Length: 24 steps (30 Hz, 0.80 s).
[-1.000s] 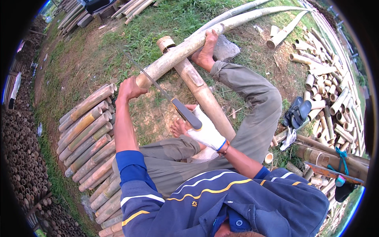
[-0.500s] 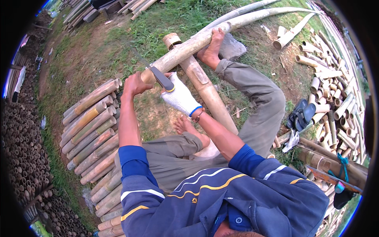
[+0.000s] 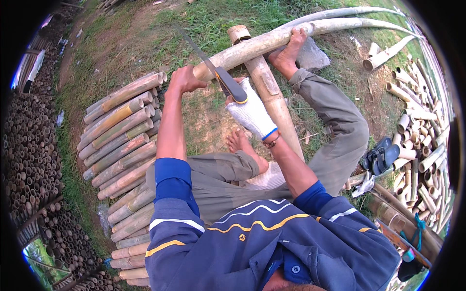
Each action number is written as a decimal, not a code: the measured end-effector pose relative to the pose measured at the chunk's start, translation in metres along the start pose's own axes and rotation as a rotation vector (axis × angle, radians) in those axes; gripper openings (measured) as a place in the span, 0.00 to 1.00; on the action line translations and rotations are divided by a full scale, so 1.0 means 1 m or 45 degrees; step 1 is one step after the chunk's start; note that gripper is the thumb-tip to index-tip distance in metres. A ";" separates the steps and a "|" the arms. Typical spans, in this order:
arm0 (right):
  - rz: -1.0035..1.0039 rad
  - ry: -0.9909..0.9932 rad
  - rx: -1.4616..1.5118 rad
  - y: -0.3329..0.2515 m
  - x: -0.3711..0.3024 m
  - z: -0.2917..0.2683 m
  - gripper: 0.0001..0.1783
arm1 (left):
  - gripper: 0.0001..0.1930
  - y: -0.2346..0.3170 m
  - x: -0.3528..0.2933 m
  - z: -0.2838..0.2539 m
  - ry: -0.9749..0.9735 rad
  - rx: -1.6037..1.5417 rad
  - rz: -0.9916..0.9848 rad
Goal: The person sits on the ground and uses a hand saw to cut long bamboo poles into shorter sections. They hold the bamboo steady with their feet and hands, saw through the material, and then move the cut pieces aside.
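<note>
Currently, a long bamboo pole (image 3: 262, 44) is lying aslant over a thicker bamboo log (image 3: 277, 105), its near end sticking out past that support toward the left. The bare left hand (image 3: 185, 80) is closing around this near end, fingers and thumb curling in with little gap left. The right hand (image 3: 250, 107), wearing a white knitted glove (image 3: 256, 116), is wrapping firmly around the dark handle of a handsaw (image 3: 230, 84), whose blade is crossing the pole just beside the left hand. Farther along, a bare foot (image 3: 285, 59) is resting its toes on the pole, with a grey stone (image 3: 313, 54) sitting just beside it. As for progress, the cut seems to be only starting or at an early stage: no piece is hanging loose at the blade, and whether the teeth are biting into the wall is not showing clearly. Much of the pole is stretching away beyond the foot in one run, so most of it is apparently waiting uncut. Plenty of sawing looks finished elsewhere, since a stack of short bamboo lengths (image 3: 121, 140) is lining the left side in rows, while a loose heap of bamboo offcuts (image 3: 427, 160) is spreading at the right, near dark sandals (image 3: 381, 156).
</note>
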State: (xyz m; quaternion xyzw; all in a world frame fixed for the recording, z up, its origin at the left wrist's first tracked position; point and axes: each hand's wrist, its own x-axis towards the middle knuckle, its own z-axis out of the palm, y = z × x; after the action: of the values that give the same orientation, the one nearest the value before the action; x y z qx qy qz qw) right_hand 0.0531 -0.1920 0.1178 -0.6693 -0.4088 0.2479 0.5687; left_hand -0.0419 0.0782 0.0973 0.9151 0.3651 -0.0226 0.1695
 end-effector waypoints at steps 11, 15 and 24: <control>0.226 -0.071 -0.222 -0.037 -0.209 -0.076 0.35 | 0.53 -0.038 0.019 0.002 -0.344 -0.338 0.002; -0.005 0.063 -0.211 -0.027 -0.146 -0.061 0.34 | 0.50 -0.004 0.040 0.016 -0.283 -0.229 0.039; -0.012 -0.007 -0.009 0.010 0.027 0.012 0.31 | 0.50 -0.036 0.027 0.008 -0.352 -0.361 -0.048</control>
State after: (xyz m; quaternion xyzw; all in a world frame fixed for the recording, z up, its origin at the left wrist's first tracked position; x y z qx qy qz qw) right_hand 0.0607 -0.1632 0.1088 -0.6687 -0.4143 0.2456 0.5664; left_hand -0.0461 0.1174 0.0753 0.8633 0.3549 -0.0997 0.3448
